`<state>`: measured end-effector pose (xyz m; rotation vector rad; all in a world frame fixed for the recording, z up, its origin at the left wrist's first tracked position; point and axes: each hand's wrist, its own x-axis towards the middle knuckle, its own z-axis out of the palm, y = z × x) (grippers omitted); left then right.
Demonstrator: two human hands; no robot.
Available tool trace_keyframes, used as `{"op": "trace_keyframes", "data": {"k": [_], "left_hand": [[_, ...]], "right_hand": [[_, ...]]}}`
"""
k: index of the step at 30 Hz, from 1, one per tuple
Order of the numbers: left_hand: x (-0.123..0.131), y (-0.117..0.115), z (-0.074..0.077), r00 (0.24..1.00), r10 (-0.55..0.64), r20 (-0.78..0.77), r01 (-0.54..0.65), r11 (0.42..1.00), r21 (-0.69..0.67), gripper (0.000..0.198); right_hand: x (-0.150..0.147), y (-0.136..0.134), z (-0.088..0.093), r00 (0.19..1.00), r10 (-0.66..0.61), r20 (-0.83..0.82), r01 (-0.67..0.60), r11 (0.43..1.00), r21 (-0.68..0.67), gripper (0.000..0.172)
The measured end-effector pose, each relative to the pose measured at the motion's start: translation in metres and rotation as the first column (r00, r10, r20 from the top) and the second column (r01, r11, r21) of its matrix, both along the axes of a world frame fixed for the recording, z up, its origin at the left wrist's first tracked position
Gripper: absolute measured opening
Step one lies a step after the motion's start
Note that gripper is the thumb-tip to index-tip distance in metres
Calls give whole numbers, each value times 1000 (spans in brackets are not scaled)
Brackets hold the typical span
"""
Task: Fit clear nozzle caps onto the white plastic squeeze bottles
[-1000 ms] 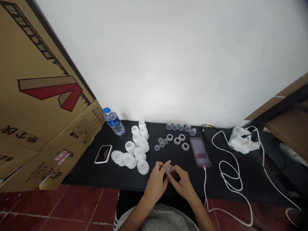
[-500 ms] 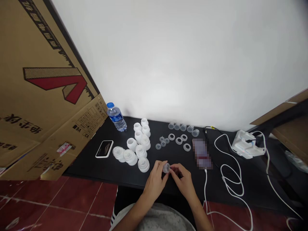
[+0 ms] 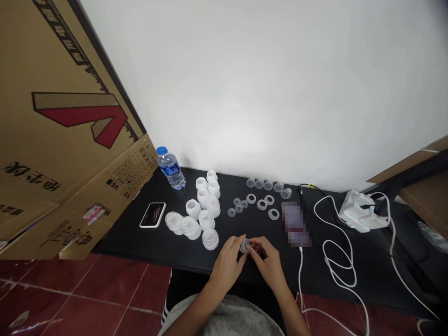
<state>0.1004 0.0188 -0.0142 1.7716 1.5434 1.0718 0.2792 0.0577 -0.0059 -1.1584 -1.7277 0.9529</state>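
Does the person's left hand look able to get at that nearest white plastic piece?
Probably yes. The left hand is beside the white plastic piece, with only black tabletop between them. It's busy, though, pinching a small clear part together with the right hand, so it would likely have to let go first.

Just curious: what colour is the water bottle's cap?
Blue, clearest in the head view: the cap tops the clear bottle.

Component: one small translucent round plastic part (image 3: 245, 245), held tilted, with its rounded face turned toward the left hand (image 3: 227, 267). It sits between that hand's fingertips and those of the right hand (image 3: 269, 264), partly hidden by the fingers; finer detail cannot be resolved.
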Motion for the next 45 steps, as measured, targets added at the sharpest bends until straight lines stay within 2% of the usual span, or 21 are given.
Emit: {"op": "trace_keyframes", "data": {"k": [6,11,14,18,21,24,28,32,35,39,45], "left_hand": [[3,0,-2,1000,21,-15,-22,999,-28,44],[3,0,-4,1000,8,-12,-8,1000,-22,49],[1,0,-1,999,-41,-9,41,999,-17,55],[-1,2,6,996,-82,47,83,996,-18,57],[-1,2,11,994,-78,77,82,995,-53,51],[0,2,15,993,-56,104,65,994,-91,41],[2,1,22,989,-33,141,48,993,-105,22],[3,2,28,992,-21,121,34,993,-109,13],[3,3,31,994,-13,109,25,993,-112,8],[2,6,32,994,-8,113,21,992,-120,3],[-3,8,25,992,-95,83,98,995,-23,16]], "right_hand": [[0,-3,4,1000,17,-15,-16,997,76,16],[-2,-7,6,1000,26,-14,-23,986,168,13],[-2,-2,6,1000,-16,8,15,990,137,16],[-1,11,5,999,-48,10,47,999,21,25],[-3,17,6,997,-68,-32,67,997,-49,31],[-6,15,8,995,-90,-48,87,995,-56,33],[-8,6,10,994,-109,-21,110,993,35,28],[-7,0,8,990,-138,-12,138,981,133,27],[-7,0,5,987,-161,-23,162,975,151,29],[-7,1,3,978,-202,-55,206,974,95,33],[-5,3,-3,963,-248,-109,240,967,-83,41]]}}
